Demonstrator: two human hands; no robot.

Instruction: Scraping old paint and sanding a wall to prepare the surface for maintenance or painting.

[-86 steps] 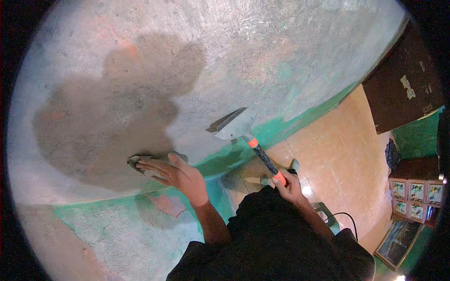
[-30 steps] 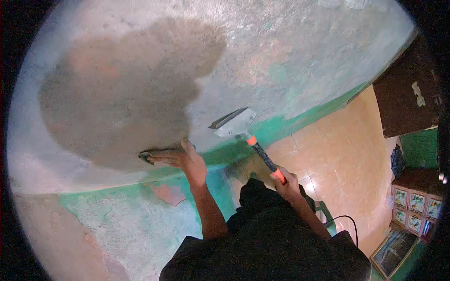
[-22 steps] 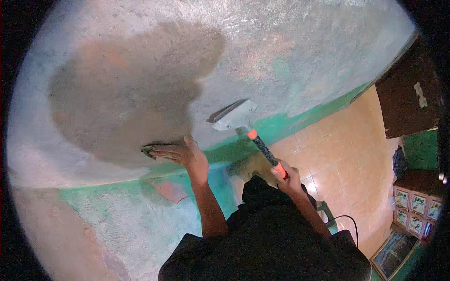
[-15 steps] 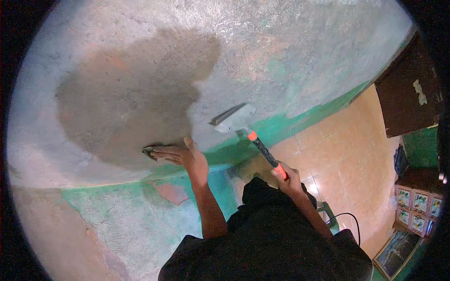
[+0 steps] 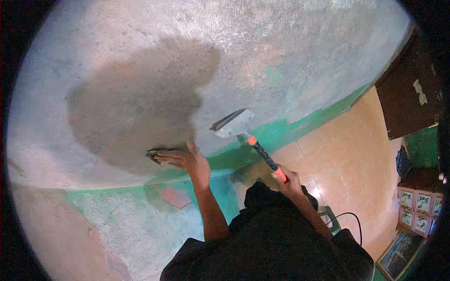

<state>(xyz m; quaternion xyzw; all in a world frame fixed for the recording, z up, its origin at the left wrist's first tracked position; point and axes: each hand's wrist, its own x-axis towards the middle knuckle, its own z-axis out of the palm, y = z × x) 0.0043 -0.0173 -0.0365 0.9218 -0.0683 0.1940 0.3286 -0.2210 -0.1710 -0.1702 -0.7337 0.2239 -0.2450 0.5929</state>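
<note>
My left hand point(image 5: 191, 161) lies against the grey wall point(image 5: 281, 56), fingers together and pointing left. Under its fingertips is a small dark, greenish piece point(image 5: 153, 156), perhaps a pad or cloth; most of it is covered by the fingers. My right hand point(image 5: 289, 183) is wrapped round the orange and black handle of a wide scraper point(image 5: 237, 124). The scraper's grey head points up and left, in front of the wall, right of my left hand. Whether its blade touches the wall I cannot tell.
A broad dark patch point(image 5: 140, 103), shadow or damp, spreads above my left hand. Green paint runs along the lower wall, with a peeled pinkish spot point(image 5: 174, 197). Right are floor tiles point(image 5: 347, 159), a brown panel point(image 5: 408, 84), framed pictures point(image 5: 402, 250) and a black cable point(image 5: 359, 225).
The view has shifted slightly, so the wall marks sit a little lower and farther right. Both hands keep nearly the same places and grips.
</note>
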